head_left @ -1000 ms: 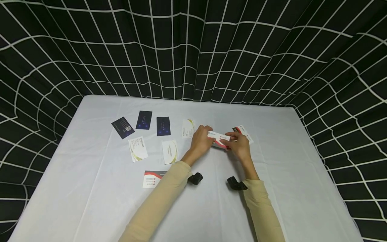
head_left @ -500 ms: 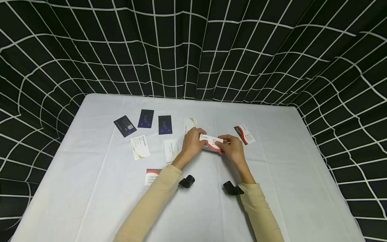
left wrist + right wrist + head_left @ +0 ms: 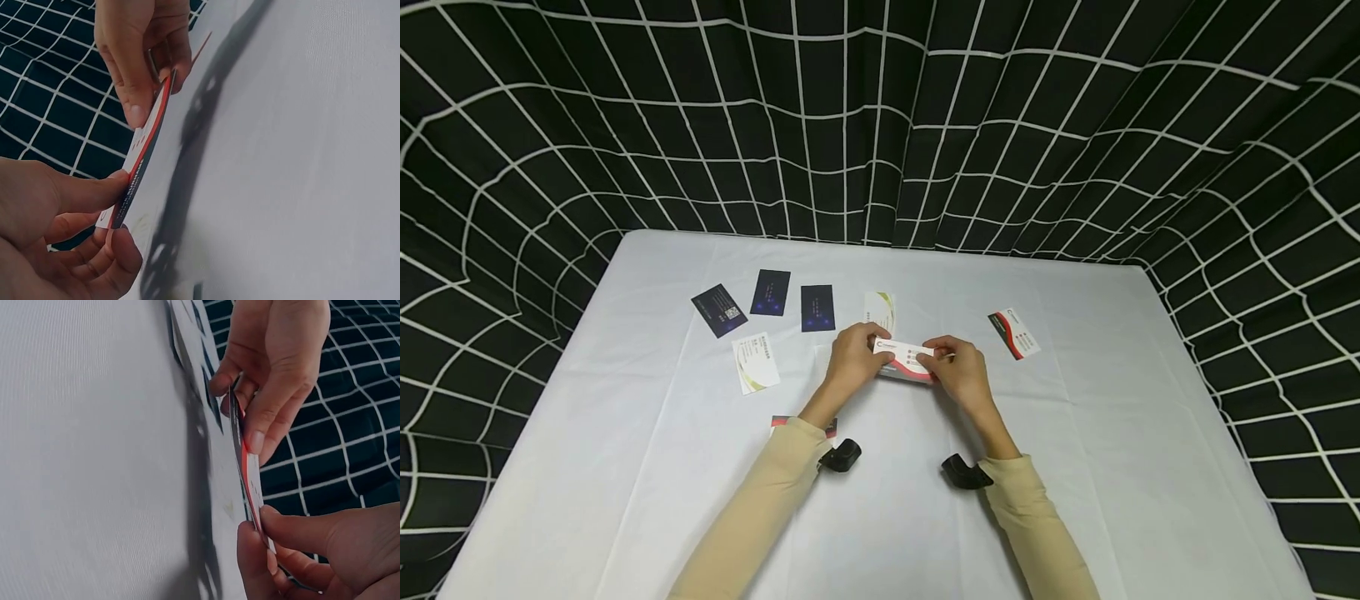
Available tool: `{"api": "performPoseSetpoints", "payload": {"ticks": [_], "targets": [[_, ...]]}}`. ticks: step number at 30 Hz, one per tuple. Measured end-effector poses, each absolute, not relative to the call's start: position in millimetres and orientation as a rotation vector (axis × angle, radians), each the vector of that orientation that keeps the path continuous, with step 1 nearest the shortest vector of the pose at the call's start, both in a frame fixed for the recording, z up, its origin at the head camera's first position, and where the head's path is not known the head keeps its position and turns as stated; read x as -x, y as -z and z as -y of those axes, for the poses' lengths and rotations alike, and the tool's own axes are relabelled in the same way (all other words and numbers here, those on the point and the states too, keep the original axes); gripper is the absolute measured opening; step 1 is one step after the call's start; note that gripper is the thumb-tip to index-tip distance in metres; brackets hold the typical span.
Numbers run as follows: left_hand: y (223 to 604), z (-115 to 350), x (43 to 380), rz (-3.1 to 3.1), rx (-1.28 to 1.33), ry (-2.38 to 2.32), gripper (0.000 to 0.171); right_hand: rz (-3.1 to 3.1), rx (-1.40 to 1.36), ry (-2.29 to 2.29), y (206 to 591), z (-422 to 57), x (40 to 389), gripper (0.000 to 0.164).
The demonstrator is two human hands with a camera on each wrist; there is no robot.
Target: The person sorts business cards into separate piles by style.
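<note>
Pinching a red-white-grey card [image 3: 907, 358] at both ends, raised off the desk [image 3: 1120, 417].
Left hand [image 3: 850, 362]: thumb and fingers nipped on the left end. Between, the card looks slightly bowed; single or stacked, can't tell. Right hand [image 3: 965, 372]: thumb and fingers nipped on the right end. Light, equal pressure should suit; squeezing inward could crease it. Farther right: similar card [image 3: 1014, 334], flat, apart.

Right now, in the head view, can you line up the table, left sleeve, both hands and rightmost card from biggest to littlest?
1. Table
2. Left sleeve
3. Left hand and right hand: too alike to rank
4. Rightmost card
</note>
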State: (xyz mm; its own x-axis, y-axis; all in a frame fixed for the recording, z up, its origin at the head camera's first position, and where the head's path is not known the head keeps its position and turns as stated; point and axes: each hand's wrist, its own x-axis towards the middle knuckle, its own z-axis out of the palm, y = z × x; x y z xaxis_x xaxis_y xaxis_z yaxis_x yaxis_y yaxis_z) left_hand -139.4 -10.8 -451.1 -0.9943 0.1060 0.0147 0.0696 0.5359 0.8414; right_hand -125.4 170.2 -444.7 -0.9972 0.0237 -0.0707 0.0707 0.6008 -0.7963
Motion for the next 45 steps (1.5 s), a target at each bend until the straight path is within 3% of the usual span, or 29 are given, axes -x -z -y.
{"api": "performPoseSetpoints", "payload": {"ticks": [28, 45], "targets": [[449.4, 121.8, 60.4, -2.767, -0.036, -1.288, 0.017, -2.566, 0.290, 1.377, 450.6, -73.9, 69.3, 0.013], [444.4, 134.2, 33.1, -2.874, -0.043, -1.076, 0.013, -2.647, 0.368, 1.250, 454.8, -56.8, 52.0, 0.010]]}}
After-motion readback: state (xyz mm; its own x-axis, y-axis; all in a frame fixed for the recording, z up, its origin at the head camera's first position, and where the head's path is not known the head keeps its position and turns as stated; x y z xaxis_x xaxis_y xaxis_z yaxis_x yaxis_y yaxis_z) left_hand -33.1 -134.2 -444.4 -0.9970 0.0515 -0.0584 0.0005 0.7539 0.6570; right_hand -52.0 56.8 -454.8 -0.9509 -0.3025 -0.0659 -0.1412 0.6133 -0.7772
